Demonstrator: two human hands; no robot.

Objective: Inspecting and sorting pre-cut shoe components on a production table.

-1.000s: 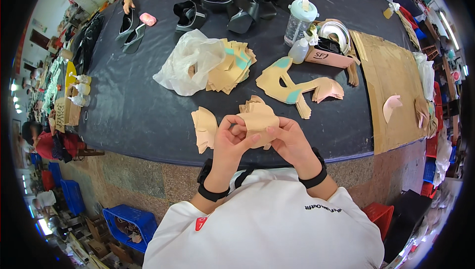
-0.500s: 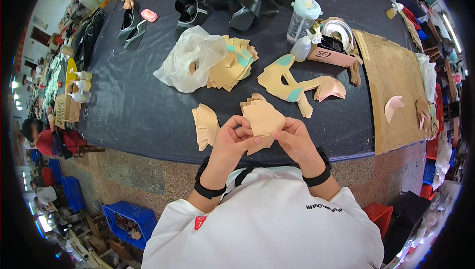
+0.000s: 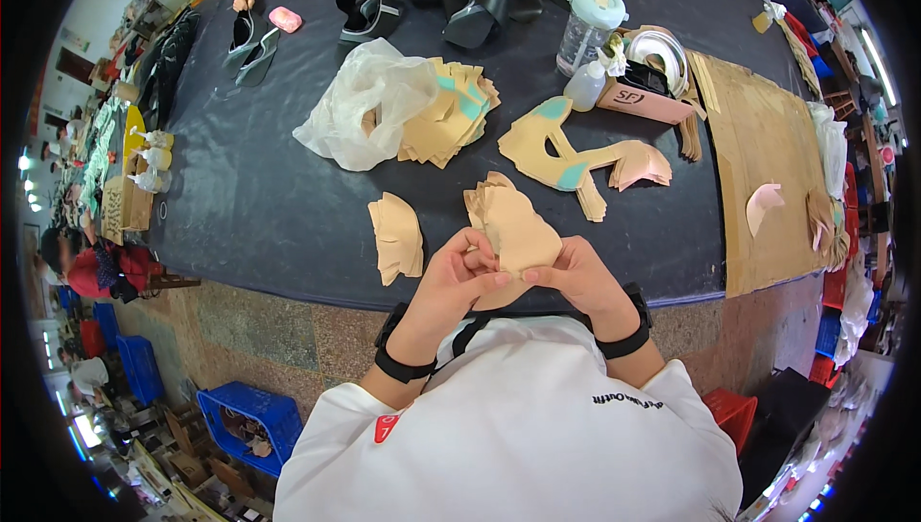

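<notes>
Our left hand [image 3: 449, 271] and right hand [image 3: 583, 275], fingers curled nearly closed, pinch the beige piece [image 3: 528, 239] low over the dark table [image 3: 269, 215]'s near side, thumbs closer than half a second ago, its edge apparently mid-work.

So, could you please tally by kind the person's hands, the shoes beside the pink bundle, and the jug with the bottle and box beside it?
Hands on the beige pieces: 2
Shoes: 2
Lidded jug: 1
Small bottle: 1
Open box: 1
Total: 7
</notes>
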